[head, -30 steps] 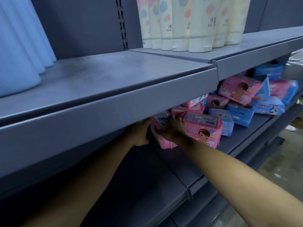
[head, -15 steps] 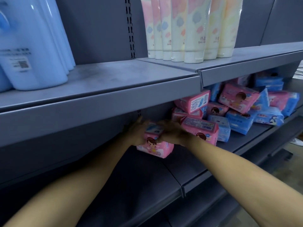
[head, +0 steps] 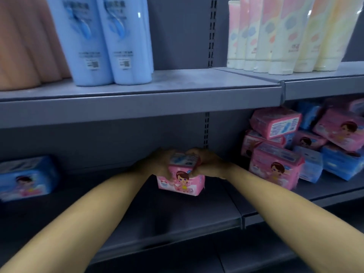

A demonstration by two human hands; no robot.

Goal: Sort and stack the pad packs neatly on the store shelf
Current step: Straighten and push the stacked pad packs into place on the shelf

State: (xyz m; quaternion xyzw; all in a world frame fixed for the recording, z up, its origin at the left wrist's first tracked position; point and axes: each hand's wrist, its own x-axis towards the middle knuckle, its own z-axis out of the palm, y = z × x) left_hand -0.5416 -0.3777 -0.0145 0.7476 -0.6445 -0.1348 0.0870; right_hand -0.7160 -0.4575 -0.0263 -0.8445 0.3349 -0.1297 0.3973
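Your left hand (head: 155, 164) and right hand (head: 206, 164) both grip the pink pad pack (head: 182, 179) between them, long axis left-right, low on the shelf (head: 177, 209); jumbled packs (head: 275, 154) lie nearer your right.

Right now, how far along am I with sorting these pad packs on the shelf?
Early on. Done: one blue pack stands alone at the far left of the shelf. In hand: both hands, left and right, grip a pink pack at the middle. Left: the jumbled pile of pink and blue packs on the right is unsorted and leaning.
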